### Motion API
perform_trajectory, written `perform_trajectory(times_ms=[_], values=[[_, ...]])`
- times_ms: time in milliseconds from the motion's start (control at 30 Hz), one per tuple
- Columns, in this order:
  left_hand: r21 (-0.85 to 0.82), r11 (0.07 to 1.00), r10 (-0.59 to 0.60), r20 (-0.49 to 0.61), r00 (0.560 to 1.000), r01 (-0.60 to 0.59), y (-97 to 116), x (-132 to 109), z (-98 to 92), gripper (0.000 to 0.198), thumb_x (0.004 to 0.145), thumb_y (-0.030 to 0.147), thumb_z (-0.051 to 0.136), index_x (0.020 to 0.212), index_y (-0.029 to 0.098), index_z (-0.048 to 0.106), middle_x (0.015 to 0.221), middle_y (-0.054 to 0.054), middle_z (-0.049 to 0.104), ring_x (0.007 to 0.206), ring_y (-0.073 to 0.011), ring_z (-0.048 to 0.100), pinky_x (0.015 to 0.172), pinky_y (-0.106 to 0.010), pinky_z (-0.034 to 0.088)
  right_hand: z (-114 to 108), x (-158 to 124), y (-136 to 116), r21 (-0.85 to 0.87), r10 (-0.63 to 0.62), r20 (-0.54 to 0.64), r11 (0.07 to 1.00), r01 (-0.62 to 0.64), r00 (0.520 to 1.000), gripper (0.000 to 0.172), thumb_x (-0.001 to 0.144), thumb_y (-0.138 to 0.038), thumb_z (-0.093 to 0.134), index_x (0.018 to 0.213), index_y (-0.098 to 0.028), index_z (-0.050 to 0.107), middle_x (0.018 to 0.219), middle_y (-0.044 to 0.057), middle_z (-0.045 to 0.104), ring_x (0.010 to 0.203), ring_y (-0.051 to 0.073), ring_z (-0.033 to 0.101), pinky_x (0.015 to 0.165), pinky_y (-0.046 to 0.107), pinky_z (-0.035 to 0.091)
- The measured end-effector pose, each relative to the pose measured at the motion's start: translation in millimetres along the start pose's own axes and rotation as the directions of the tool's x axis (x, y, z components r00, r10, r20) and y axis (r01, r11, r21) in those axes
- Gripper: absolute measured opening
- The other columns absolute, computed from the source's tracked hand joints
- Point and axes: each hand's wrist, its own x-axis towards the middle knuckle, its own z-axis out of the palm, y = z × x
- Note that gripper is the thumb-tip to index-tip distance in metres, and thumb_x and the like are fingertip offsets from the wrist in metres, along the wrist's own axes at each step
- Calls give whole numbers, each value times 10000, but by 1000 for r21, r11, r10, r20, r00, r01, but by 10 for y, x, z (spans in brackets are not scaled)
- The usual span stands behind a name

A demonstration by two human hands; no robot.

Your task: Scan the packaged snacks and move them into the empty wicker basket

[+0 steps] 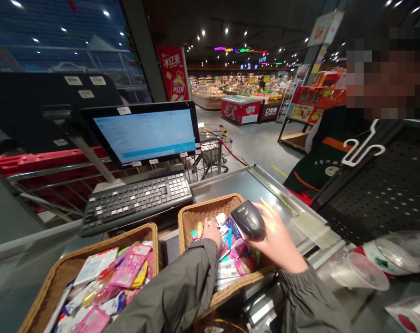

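My right hand point(277, 236) is wrapped round a black handheld barcode scanner point(248, 220), holding it above the right side of a wicker basket point(210, 203). That basket holds a pile of small packaged goods point(230, 245) in blue, pink, white and other colours. Inside it, my left hand point(212, 232) reaches down with fingers stretched out among the packages at the basket's left side; the fingertips are partly hidden. To the left stands a second wicker basket point(154, 240), filled with pink, white and yellow packages point(130, 266).
Behind the baskets are a keyboard point(136, 199) and a lit monitor point(147, 132). The metal counter point(227, 180) extends to the right. Clear plastic tubs point(362, 273) and a white hanger point(362, 145) are at the right, near a person in a dark green vest point(320, 157).
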Motion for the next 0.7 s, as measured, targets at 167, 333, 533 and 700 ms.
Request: perform_trajectory(times_ms=[167,333,533,700], values=[[24,1000,4,39,999,-5,-36,-19,-151,351,804,185,526,1091,157,727,1304,-195,630,1363,-357,440,1159,-612,210,3,46,47,18,23,9,1000,-23,1000,490,777,-344,650,1240,-196,594,1374,152,550,1439,406,299,1144,705,167],[36,999,26,13,1000,-26,-76,-83,-549,332,728,221,625,1040,181,732,1241,-193,655,1356,-369,436,1155,-654,179,-23,46,110,5,43,1,999,-43,999,434,773,-340,658,1181,-195,628,1383,150,544,1445,405,285,1147,695,175],[60,984,174,-466,868,-165,-268,-309,-1386,260,769,139,561,993,146,694,1379,-185,565,1434,-350,330,1158,-703,140,0,39,112,-35,34,-66,999,-36,997,432,777,-356,663,1178,-201,631,1396,143,532,1448,399,278,1147,688,186],[92,983,176,-699,693,-157,-511,-564,-1806,127,817,131,561,886,172,660,1388,-151,573,1418,-338,374,1142,-719,158,-17,14,-16,-46,-4,-110,999,-1,994,482,772,-353,676,1227,-210,601,1415,137,511,1452,392,277,1152,685,189]])
